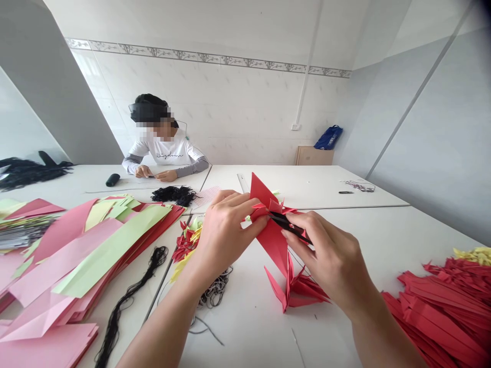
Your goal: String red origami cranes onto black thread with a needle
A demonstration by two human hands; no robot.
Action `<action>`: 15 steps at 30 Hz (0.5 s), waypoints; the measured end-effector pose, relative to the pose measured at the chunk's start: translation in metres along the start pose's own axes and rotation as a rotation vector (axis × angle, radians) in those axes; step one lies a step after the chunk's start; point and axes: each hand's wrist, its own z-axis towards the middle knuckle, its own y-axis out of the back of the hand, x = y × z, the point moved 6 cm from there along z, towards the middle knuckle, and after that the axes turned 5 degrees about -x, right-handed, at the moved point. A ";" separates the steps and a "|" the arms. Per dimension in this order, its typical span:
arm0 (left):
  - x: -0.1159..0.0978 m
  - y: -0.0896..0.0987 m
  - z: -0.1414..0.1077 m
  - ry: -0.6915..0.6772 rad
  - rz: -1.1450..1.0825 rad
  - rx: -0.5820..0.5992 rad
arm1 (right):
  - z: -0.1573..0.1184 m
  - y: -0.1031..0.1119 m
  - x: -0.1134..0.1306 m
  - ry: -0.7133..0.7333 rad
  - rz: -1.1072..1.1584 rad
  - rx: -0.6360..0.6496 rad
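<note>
My left hand (228,220) pinches a red folded paper crane (270,248) in front of me, with the fingertips at its middle. In my right hand (330,255) is a slim black tool with two arms, which looks like tweezers (286,222); its tip meets the paper beside my left fingertips, and the exact contact is hidden. Below hangs or rests a second red paper crane (291,291), close under my right hand. A dark thread runs near it, partly behind my fingers.
Coloured paper strips (111,245) and a black thread hank (130,301) lie left. Small folded pieces (186,243) and tangled cords (217,289) sit behind my left arm. Red folded paper (445,306) is piled right. Opposite, a person (164,143) works with both hands at the table.
</note>
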 end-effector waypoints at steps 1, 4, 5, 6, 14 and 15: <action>0.000 0.000 0.000 -0.001 0.000 0.000 | 0.000 0.000 0.000 0.001 -0.001 -0.001; -0.001 0.000 0.000 -0.003 -0.001 0.011 | 0.001 -0.001 0.001 0.002 0.001 -0.004; -0.001 0.000 0.001 -0.001 -0.003 0.016 | 0.001 -0.001 0.001 0.003 0.001 -0.004; -0.001 -0.001 0.001 0.002 -0.006 0.022 | 0.001 -0.001 0.001 0.004 -0.002 -0.004; -0.002 -0.001 0.001 0.009 -0.101 0.086 | 0.001 0.000 -0.004 -0.034 0.041 0.026; -0.002 -0.001 0.001 0.006 -0.110 0.097 | 0.001 0.000 -0.005 -0.041 0.050 0.034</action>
